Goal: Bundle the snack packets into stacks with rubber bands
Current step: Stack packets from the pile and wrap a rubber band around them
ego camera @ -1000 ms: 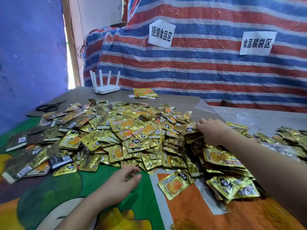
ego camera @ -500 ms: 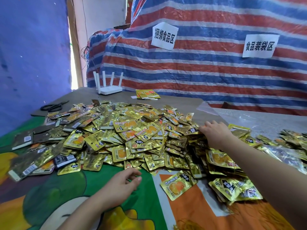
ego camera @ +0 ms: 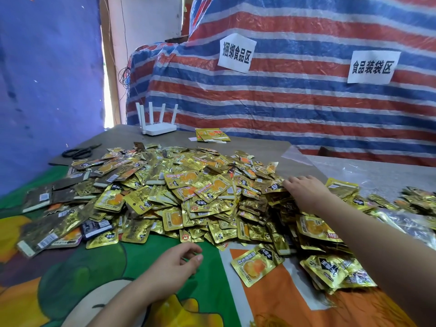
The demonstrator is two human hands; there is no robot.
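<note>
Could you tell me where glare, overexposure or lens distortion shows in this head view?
Head view: daylight blows out the doorway gap; gold foil packets glint with specular glare; wide-angle lens bends the table edge and stretches the right hand's forearm.

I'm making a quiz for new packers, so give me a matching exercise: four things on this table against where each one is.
Things:
1. scissors
2. router
3. left hand
4. right hand

Places:
A. resting on the packet pile
B. far edge, by the striped tarp
C. over the green cloth, empty
D. far left, beside the blue wall

Pairs: 1-D, 2-B, 3-C, 4-A
</note>
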